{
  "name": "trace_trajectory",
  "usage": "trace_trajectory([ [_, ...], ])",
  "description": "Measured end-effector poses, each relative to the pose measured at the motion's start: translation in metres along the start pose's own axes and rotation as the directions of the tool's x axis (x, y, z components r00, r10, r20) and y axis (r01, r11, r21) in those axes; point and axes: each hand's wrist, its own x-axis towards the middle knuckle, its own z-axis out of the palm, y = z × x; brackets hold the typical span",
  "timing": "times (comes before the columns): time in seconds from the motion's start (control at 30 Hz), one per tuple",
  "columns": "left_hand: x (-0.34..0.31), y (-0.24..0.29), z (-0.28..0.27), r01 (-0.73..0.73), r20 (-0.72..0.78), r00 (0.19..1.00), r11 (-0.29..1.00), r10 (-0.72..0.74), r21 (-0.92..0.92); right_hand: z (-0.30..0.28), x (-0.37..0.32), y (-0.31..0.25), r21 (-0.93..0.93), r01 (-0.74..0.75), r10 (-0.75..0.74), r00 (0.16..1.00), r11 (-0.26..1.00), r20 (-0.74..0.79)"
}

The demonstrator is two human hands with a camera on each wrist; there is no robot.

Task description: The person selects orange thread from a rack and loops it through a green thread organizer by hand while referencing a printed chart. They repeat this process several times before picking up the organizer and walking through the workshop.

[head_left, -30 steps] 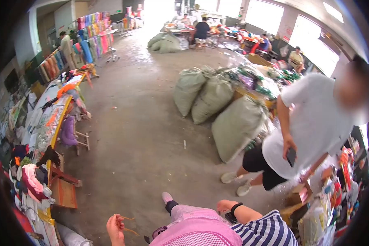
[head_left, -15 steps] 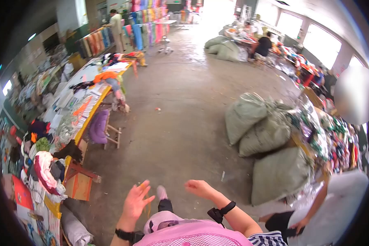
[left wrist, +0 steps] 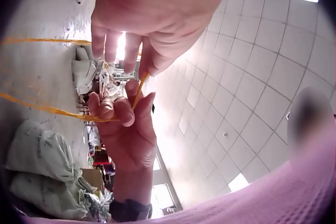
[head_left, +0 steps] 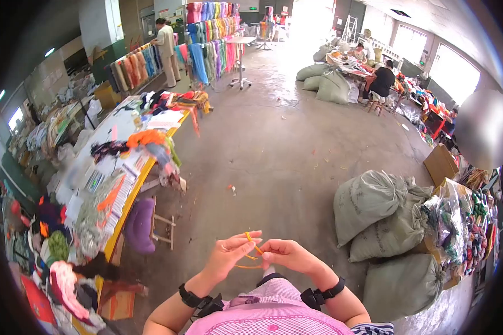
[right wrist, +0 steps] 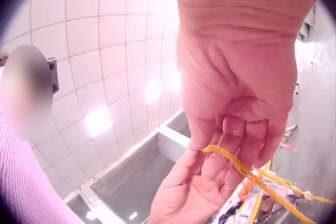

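Orange-yellow yarn [right wrist: 247, 172] runs between both hands in front of the pink apron [head_left: 274, 322]. In the head view my left hand [head_left: 229, 255] is at the left, with a loop of the yarn around its fingers. Its thumb pinches a short stretch of the strand in the left wrist view. Close beside it, my right hand [head_left: 289, 255] grips the yarn between thumb and forefinger, its fingers curled. Two strands trail away past the hands in both wrist views. Each wrist wears a black band.
At left a long table [head_left: 129, 196] carries papers and heaped yarn, with a purple-padded stool [head_left: 141, 224] beside it. Large stuffed sacks [head_left: 402, 287] stand at right near bagged skeins [head_left: 475, 223]. Farther back, people are by a yarn rack [head_left: 207, 56] and a worktable.
My hands have come up and together from apart, and the right one now grips the yarn as well. The view has turned right to left, leaving the person in white mostly out of sight.
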Motion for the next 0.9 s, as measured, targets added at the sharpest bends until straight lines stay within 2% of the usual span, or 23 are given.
trace_trajectory([
  [0.07, 0.055, 0.0, -0.011, 0.03, 0.073, 0.997, 0.998, -0.026, -0.05, -0.039, 0.036, -0.008, 0.009, -0.024, 0.024, 0.998, 1.0, -0.054],
  [0.2, 0.179, 0.006, -0.032, -0.041, 0.102, 0.994, 0.999, 0.041, -0.001, -0.131, 0.113, -0.034, -0.006, -0.021, 0.019, 0.984, 1.0, -0.174],
  [0.3, 0.27, 0.026, -0.052, -0.058, 0.009, 0.998, 0.998, 0.057, 0.033, -0.205, 0.175, -0.062, -0.068, 0.076, -0.086, 0.983, 0.995, -0.163],
  [0.37, 0.325, 0.048, -0.068, -0.013, -0.025, 1.0, 1.0, 0.013, 0.017, -0.24, 0.218, -0.089, 0.012, 0.173, -0.169, 0.972, 0.985, -0.164],
  [0.43, 0.375, 0.068, -0.084, -0.116, -0.043, 0.992, 0.992, 0.118, 0.041, -0.267, 0.258, -0.123, 0.09, 0.152, -0.135, 0.977, 0.984, -0.168],
  [0.47, 0.397, 0.073, -0.091, -0.108, -0.063, 0.992, 0.994, 0.11, 0.027, -0.281, 0.278, -0.137, 0.145, 0.152, -0.127, 0.978, 0.978, -0.165],
  [0.53, 0.44, 0.079, -0.109, -0.15, -0.128, 0.978, 0.98, 0.167, 0.131, -0.312, 0.319, -0.153, 0.131, 0.116, -0.098, 0.986, 0.985, -0.137],
  [0.6, 0.483, 0.084, -0.134, -0.083, -0.184, 0.977, 0.989, 0.105, 0.125, -0.344, 0.365, -0.162, 0.021, 0.033, -0.029, 0.982, 0.999, -0.186],
  [0.63, 0.506, 0.085, -0.148, -0.021, -0.214, 0.976, 0.992, 0.047, 0.125, -0.359, 0.388, -0.164, 0.022, 0.026, -0.022, 0.985, 0.999, -0.171],
  [0.67, 0.53, 0.085, -0.164, -0.019, -0.225, 0.973, 0.992, 0.047, 0.123, -0.374, 0.411, -0.167, 0.029, 0.052, -0.046, 0.983, 0.998, -0.179],
  [0.73, 0.58, 0.083, -0.195, -0.086, -0.177, 0.982, 0.991, 0.067, -0.103, -0.403, 0.456, -0.174, 0.029, 0.076, -0.069, 0.979, 0.997, -0.191],
  [0.8, 0.633, 0.082, -0.224, -0.095, -0.171, 0.983, 0.988, 0.074, -0.122, -0.431, 0.504, -0.187, 0.011, 0.077, -0.073, 0.973, 0.997, -0.218],
  [0.87, 0.686, 0.087, -0.252, -0.209, -0.121, 0.967, 0.97, 0.223, 0.121, -0.462, 0.553, -0.195, -0.026, 0.095, -0.098, 0.964, 0.995, -0.246],
  [0.9, 0.712, 0.092, -0.265, -0.183, -0.107, 0.976, 0.981, 0.189, 0.072, -0.478, 0.576, -0.204, -0.057, 0.107, -0.118, 0.96, 0.993, -0.255],
])
